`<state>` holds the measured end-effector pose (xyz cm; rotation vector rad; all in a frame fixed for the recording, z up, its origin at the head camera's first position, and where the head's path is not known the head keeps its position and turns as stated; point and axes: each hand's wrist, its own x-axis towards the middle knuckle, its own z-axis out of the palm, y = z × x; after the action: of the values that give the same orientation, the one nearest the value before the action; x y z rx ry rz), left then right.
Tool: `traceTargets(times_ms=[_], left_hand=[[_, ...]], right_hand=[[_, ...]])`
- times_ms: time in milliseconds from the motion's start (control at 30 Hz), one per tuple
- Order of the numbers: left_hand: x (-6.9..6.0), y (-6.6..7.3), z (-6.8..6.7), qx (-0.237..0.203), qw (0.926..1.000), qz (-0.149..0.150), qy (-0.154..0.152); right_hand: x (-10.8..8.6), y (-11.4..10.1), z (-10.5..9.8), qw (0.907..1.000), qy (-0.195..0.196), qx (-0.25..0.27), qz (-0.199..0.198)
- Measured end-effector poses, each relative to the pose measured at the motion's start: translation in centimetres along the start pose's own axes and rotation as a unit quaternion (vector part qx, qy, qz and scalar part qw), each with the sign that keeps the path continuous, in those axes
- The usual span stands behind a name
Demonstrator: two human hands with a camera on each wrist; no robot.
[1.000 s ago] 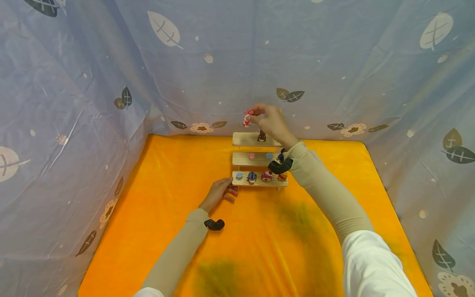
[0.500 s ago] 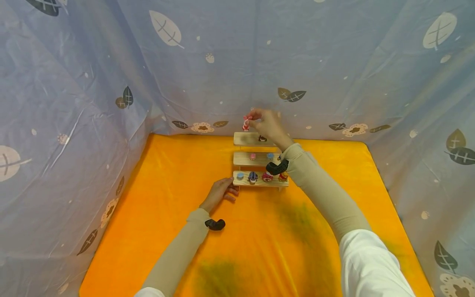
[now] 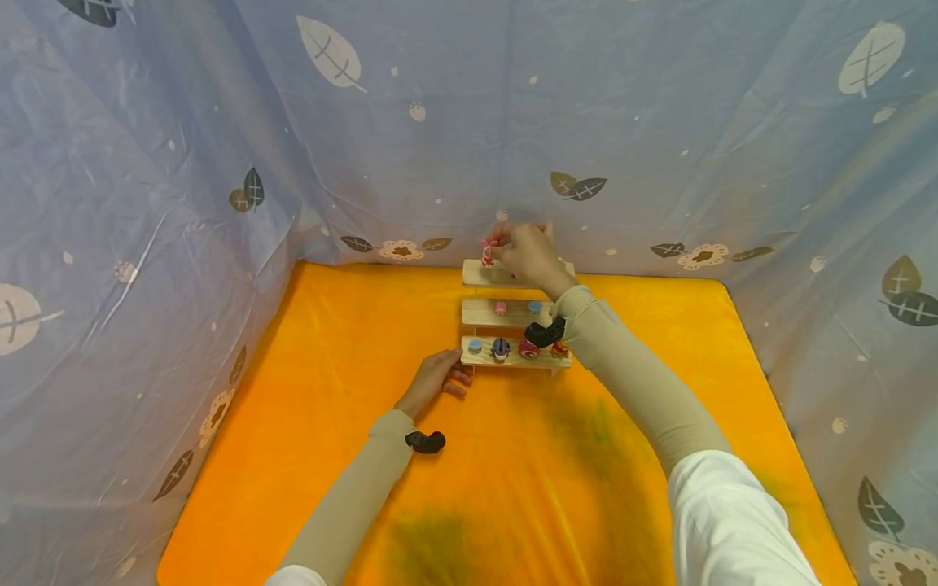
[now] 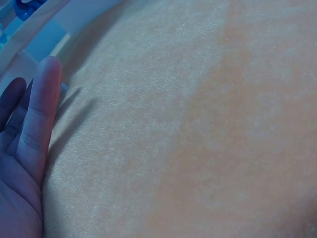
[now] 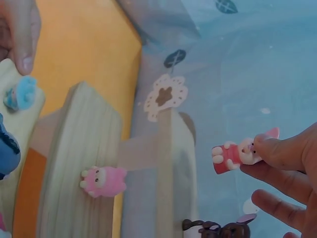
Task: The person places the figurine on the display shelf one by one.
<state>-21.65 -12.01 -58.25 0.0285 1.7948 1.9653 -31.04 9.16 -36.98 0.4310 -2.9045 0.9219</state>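
In the head view, my right hand [image 3: 529, 254] pinches a small pink figurine [image 3: 488, 253] with upright ears and a red outfit. In the right wrist view the figurine [image 5: 233, 153] hangs just off the top board, a small gap under its feet. Thumb and forefinger hold it by the head. My left hand [image 3: 432, 381] holds the lower left corner of a three-tier wooden display shelf [image 3: 479, 313], a digit against the board's end and other fingers below. The left wrist view shows those fingers [image 4: 43, 106] beside the shelf.
The bottom tier carries a light-blue figurine [image 3: 475, 347], a purple-blue one [image 3: 500, 348] and others. A pink figurine [image 3: 501, 308] and a blue one [image 3: 535, 307] stand on the middle tier. A brown figurine [image 5: 233, 230] is on top. Orange cloth [image 3: 366, 325] lies underneath; patterned curtains [image 3: 410, 163] surround it.
My right hand has lowered the pink figurine towards the left part of the top tier, and it now covers most of the brown figurine. The left hand stays at the shelf's corner.
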Motion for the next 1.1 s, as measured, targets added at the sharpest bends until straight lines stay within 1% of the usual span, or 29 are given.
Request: traceTargets(times_ms=[333, 567, 767, 1100], left_hand=[[0.0, 0.2, 0.1, -0.004, 1.0000, -0.005, -0.003], [0.0, 0.1, 0.1, -0.001, 1.0000, 0.005, -0.005], [-0.1, 0.2, 0.1, 0.003, 1.0000, -0.004, -0.003], [-0.1, 0.4, 0.1, -0.002, 1.0000, -0.004, -0.003]], right_hand=[[0.1, 0.5, 0.5, 0.9999, -0.011, 0.006, 0.010], [0.1, 0.7, 0.9, 0.9997, -0.016, 0.000, 0.016], [0.0, 0.8, 1.0, 0.9997, -0.020, 0.001, 0.016], [0.0, 1.1, 1.3, 0.9994, -0.032, 0.003, 0.016]])
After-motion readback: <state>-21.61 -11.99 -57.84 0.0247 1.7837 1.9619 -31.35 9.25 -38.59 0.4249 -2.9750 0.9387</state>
